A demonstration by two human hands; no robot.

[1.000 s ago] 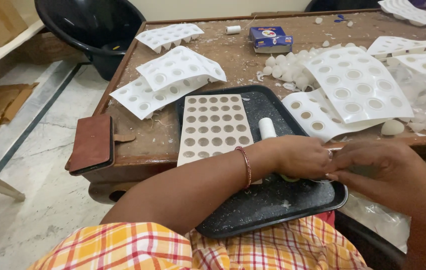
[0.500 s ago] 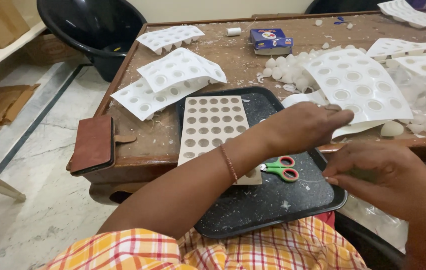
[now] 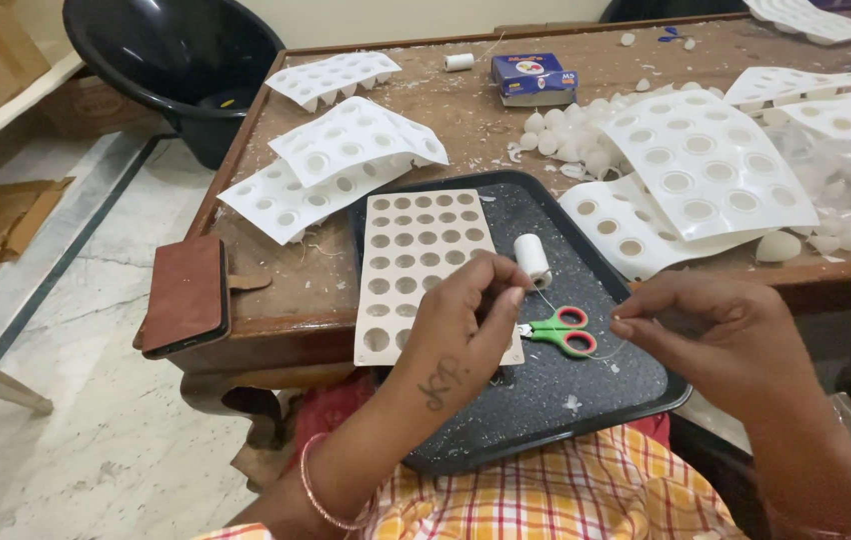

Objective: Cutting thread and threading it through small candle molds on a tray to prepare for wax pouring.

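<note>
Pinching a thin white thread [image 3: 544, 305] between thumb and forefinger, the left hand [image 3: 466, 320] hovers above the near part of a black tray [image 3: 546, 400], fingertips closed together on the strand. Well to the left of that pinch, a brown wallet-style case [image 3: 186, 295] lies on the edge of the wooden table [image 3: 466, 105], and farther left and beyond it stands a black tub [image 3: 181, 60] on the floor. Beyond and to the left of the pinch, white moulded sheets [image 3: 346, 150] with round cavities overlap on the table. Directly under and beyond the left hand lies a beige perforated mould plate [image 3: 421, 255], resting on the tray's left side with its near edge hidden by the hand. Just beyond the pinch and slightly right stands a white thread spool [image 3: 532, 258] on the tray, from which the thread runs down towards the fingers. Just right of the pinch lie small scissors [image 3: 561, 332] with green and red handles, flat on the tray between the two hands. The thread continues to the right hand [image 3: 716, 335], whose thumb and forefinger are likewise closed on it, level with the left pinch and apart from it. Beyond the right hand, more white cavity sheets [image 3: 691, 170] and a heap of white moulded pieces [image 3: 571, 135] cover the table; a blue box [image 3: 534, 75] sits far beyond.
</note>
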